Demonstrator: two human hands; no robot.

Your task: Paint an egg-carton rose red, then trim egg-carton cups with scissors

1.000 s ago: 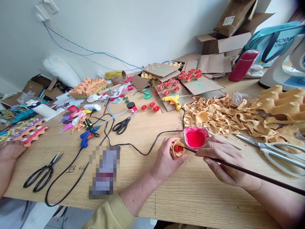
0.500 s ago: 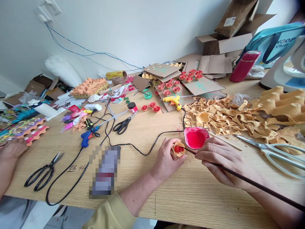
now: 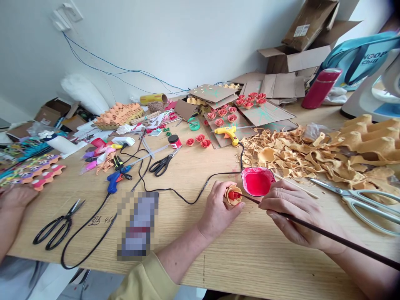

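Note:
Between the fingers and thumb of my left hand (image 3: 218, 208) is a tan paper rose (image 3: 233, 195) with a red-painted centre. My right hand (image 3: 293, 210) is closed around a long dark paintbrush (image 3: 331, 236). The brush's tip touches the rose near its red centre. Just behind the hands sits a small dish of red paint (image 3: 257, 182), partly covered by my right fingers. Three red paper roses (image 3: 205, 143) lie farther back on the table, and several more red roses (image 3: 231, 118) rest on cardboard.
A yellow glue gun (image 3: 229, 134) lies by tan egg-carton scraps (image 3: 281, 152). Pale-handled scissors (image 3: 353, 193) are at the right. On the left are a blue glue gun (image 3: 113, 181) with a looping cord, black scissors (image 3: 59, 227), and another person's hand (image 3: 18, 198).
My right hand and the brush have shifted slightly to the right. The left hand keeps its hold on the rose, which appears turned a little. The view has moved slightly.

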